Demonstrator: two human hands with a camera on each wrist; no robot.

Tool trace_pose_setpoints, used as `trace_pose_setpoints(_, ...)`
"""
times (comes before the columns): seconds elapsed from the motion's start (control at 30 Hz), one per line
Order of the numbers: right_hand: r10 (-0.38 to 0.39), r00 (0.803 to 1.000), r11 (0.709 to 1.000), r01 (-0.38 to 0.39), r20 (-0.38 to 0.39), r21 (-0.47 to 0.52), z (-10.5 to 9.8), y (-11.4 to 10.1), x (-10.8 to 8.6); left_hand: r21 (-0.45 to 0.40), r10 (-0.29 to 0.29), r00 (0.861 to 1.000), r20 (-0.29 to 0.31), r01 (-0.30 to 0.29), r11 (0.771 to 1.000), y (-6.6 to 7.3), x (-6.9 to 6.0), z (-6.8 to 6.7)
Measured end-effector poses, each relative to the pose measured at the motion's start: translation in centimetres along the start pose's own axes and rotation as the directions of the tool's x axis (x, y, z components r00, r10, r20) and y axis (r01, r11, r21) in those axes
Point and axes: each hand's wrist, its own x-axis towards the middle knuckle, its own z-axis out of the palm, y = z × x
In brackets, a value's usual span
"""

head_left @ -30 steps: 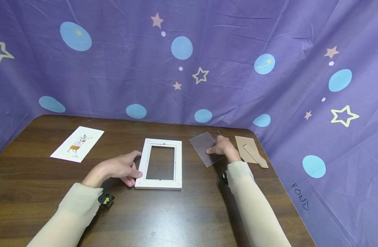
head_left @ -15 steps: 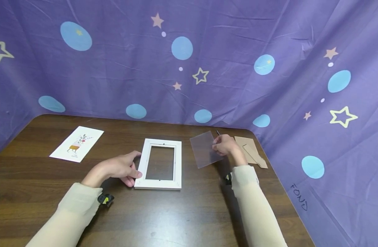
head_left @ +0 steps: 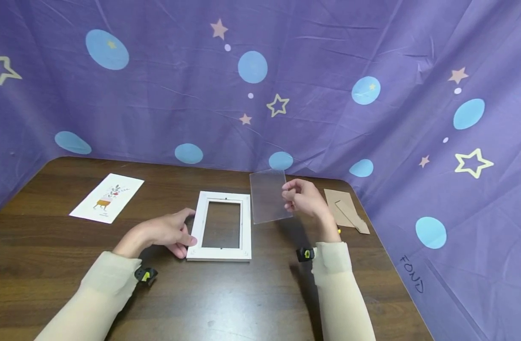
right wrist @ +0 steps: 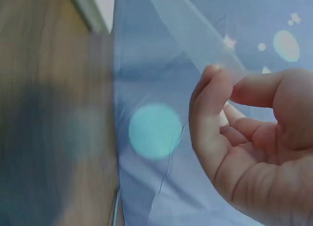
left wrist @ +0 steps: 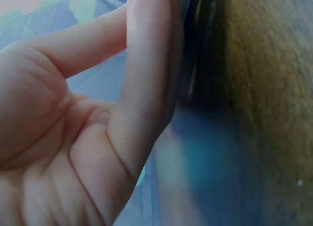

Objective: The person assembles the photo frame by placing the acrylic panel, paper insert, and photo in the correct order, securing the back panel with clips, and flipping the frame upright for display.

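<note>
A white picture frame (head_left: 246, 222) with a rectangular opening lies on the table. My left hand (head_left: 164, 231) grips its left side, the thumb on the lower left corner; the left wrist view shows that hand (left wrist: 142, 79) close up, with little of the frame. Just right of the frame, a clear plastic sheet (head_left: 269, 196) is held up off the table, tilted. My right hand (head_left: 304, 196) pinches the sheet's right edge between thumb and fingers. The right wrist view shows the pinch (right wrist: 220, 84) and part of the transparent sheet (right wrist: 200, 35).
At the left lies a white card (head_left: 109, 198) with a plant drawing. A brown backing board (head_left: 331, 196) with an attached cardboard strut (head_left: 351, 217) lies at the right table edge. Behind the wooden table (head_left: 226, 298) hangs a purple patterned cloth (head_left: 166, 94).
My right hand has lifted the clear sheet off the table and brought it left, beside the frame. My left hand and the frame have stayed in place.
</note>
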Motion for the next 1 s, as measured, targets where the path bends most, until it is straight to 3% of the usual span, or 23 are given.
trace_pose_setpoints(0.17,-0.016,1.000,0.989,0.012,0.021,0.145,2.7,-1.1,-0.6,-0.082,0.014,0.999,0.040,-0.010,0.997,-0.8,0.3,-0.4)
trace_pose_setpoints(0.47,-0.045,0.995,0.958,0.018,0.089,0.285,7.1,-1.5,-0.7,-0.216,0.030,0.994,0.101,-0.007,0.976,-1.6,0.7,-0.9)
trace_pose_setpoints(0.67,-0.051,0.992,0.958,0.017,0.113,0.286,8.6,-1.2,-0.6,-0.243,0.033,0.995,0.097,-0.009,0.970,-1.7,0.8,-0.9)
trace_pose_setpoints(1.0,-0.016,0.979,0.949,-0.050,0.206,0.312,10.4,-0.2,-0.3,-0.272,0.051,0.995,0.089,-0.025,0.962,-2.5,0.8,-0.8)
